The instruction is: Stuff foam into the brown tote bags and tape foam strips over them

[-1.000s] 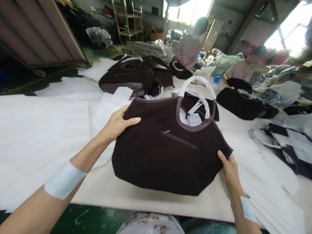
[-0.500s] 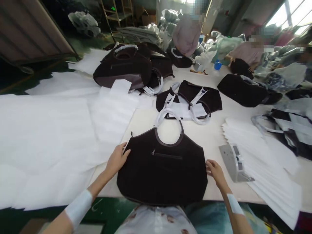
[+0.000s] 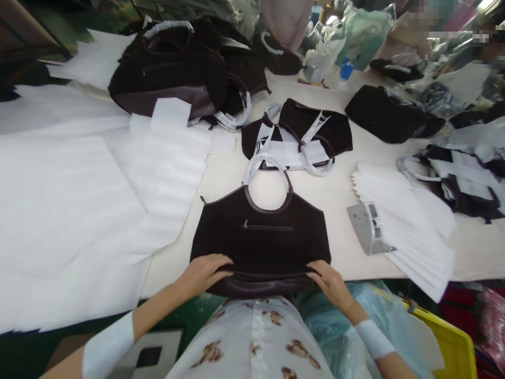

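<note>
A dark handbag [image 3: 272, 242] lies in front of me at the table's near edge, its wrapped round handle pointing away and a short zip across its face. My left hand [image 3: 211, 271] grips the bag's lower edge on the left, thumb below and fingers on top. On the right side, my right hand [image 3: 327, 279] pinches the same edge in a similar way. Between the hands the darker bottom panel [image 3: 260, 285] shows, folded toward me. Part of each hand's fingertips is hidden in the fold.
White foam sheets [image 3: 71, 200] cover the left of the table. Beyond the bag lie another handbag [image 3: 323, 126] and a bag pile [image 3: 169, 73]. A grey tape dispenser [image 3: 366, 229] rests by white sheets [image 3: 418, 226] on the right. Co-workers stand at the far side.
Both hands have moved from the bag's sides to its lower edge and taken hold there. The bottom panel has turned up into view. My view has tipped downward.
</note>
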{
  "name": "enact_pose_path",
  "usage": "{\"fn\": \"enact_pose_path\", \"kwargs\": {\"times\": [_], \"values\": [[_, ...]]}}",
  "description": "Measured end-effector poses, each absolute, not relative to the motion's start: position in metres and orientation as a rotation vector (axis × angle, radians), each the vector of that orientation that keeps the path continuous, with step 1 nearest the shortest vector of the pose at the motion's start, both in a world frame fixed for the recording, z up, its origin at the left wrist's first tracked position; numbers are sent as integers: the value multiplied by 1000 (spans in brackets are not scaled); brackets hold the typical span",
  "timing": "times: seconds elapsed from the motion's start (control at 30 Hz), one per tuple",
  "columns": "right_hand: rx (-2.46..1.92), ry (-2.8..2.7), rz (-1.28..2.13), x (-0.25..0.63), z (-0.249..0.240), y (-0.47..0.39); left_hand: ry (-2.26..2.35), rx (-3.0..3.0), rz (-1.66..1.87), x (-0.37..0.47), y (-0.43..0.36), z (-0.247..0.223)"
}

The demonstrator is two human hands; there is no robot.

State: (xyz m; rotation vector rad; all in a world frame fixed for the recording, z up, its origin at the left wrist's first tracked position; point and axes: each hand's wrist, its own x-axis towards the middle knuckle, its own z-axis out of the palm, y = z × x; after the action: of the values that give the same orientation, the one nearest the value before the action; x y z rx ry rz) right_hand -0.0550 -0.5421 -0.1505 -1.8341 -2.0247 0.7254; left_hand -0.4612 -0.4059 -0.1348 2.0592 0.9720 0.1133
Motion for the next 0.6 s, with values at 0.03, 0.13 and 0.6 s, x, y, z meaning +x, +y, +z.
{"fn": "enact_pose_path", "kwargs": {"times": [0.03,0.13,0.6], "values": [[-1902,-1956,763,-52,-151,-527,1020,1924,79,-455,-391,-133],[-2175,-1889,804,-50,-156,-482,1086,1611,22,-440,-356,-135],[-1866,-2486,419,-103,-140,-453,1410,1429,438,-445,-388,-151]]}}
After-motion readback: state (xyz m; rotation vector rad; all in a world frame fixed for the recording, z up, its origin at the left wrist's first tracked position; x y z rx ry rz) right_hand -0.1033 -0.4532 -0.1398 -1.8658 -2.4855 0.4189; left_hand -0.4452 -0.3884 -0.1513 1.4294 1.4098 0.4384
